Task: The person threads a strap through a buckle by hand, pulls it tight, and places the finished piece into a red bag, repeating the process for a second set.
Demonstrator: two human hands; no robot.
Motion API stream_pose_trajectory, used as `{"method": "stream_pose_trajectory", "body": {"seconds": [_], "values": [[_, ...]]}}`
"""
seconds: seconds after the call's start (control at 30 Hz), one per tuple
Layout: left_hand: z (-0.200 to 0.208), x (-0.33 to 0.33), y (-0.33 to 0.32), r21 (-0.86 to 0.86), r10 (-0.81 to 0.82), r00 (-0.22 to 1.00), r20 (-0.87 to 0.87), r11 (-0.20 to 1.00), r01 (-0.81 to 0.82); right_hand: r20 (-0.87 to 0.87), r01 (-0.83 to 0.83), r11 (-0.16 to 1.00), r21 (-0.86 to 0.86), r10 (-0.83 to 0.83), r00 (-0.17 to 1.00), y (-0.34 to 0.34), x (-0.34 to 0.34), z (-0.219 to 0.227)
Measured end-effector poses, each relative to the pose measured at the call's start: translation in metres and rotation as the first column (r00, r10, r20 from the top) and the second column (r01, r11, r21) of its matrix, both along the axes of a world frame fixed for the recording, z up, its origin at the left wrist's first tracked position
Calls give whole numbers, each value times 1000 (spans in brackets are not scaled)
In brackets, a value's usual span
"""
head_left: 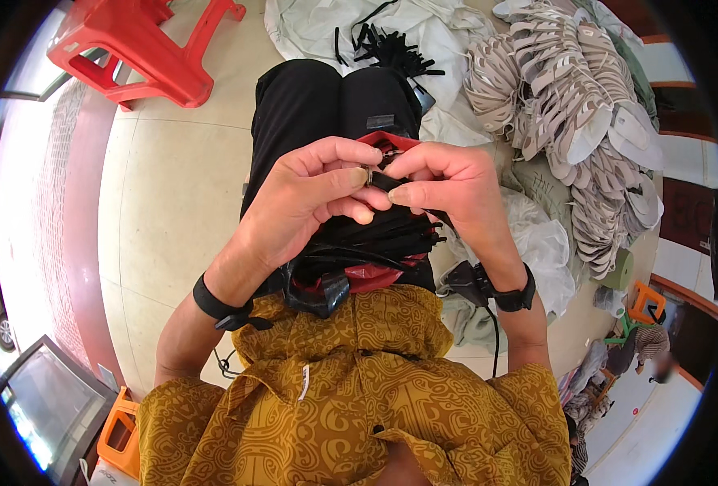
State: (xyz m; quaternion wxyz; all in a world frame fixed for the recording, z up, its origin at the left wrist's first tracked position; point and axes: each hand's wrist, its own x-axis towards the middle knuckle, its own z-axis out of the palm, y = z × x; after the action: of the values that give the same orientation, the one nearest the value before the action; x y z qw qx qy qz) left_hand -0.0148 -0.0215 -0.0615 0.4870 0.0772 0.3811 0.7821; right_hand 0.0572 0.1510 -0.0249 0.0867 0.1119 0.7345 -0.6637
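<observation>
Above my lap, my left hand [314, 182] pinches a small metal buckle [368, 176] between thumb and fingers. From the other side my right hand [452, 182] grips a short black strap [385, 182], its end meeting the buckle. Whether the strap passes through the buckle is too small to tell. Beneath my hands, a pile of black straps [351, 245] lies on red material [372, 279] across my black-clad thighs. Small metal pieces show near my right fingertips on a red patch, partly hidden by the hand.
Another bunch of black straps [395, 53] lies on a white sack [310, 32] ahead. Stacked grey-beige shoe uppers [569, 89] stand at the right, near a clear plastic bag [541, 243]. A red stool [136, 44] is far left, an orange stool [120, 433] near left. Another person [652, 344] is far right.
</observation>
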Motion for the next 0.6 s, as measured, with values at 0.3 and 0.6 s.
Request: {"method": "stream_pose_trajectory", "body": {"seconds": [0.3, 0.6], "values": [[10, 0, 1, -54, -59, 998, -11, 997, 59, -34, -36, 999, -25, 35, 999, 2, 2, -3], [16, 0, 8, -104, -53, 995, -84, 994, 44, -164, -37, 999, 30, 42, 986, -4, 1, -7]]}}
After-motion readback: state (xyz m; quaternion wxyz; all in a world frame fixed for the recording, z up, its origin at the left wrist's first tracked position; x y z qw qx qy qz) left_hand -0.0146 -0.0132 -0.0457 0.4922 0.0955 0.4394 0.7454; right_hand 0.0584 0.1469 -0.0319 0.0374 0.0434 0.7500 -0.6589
